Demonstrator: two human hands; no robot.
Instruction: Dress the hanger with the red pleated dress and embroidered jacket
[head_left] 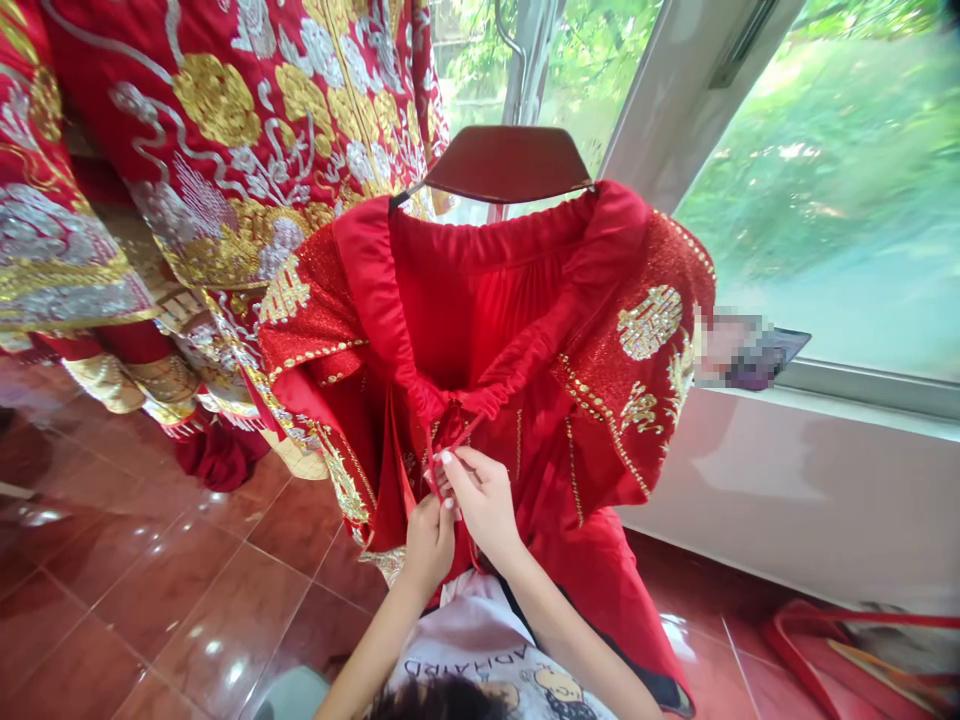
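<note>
A red garment [480,260] with a gathered waistband, gold trim and beaded emblems hangs on a dark red-brown hanger [510,162] in front of me. A thin red drawstring [469,430] comes out of the front of the waistband. My left hand [431,535] is closed on the drawstring just below the waistband. Right beside it, my right hand [484,497] pinches the same drawstring between thumb and fingers. The fingertips of both hands nearly meet, and they partly hide the cord's ends.
Red garments with gold and silver embroidery [217,100] hang at the left. A window [840,200] and its sill [885,395] stand behind at the right, with a small dark packet [780,355] by the sill. A red-edged bag-like item [810,640] lies on the tiled floor [217,590].
</note>
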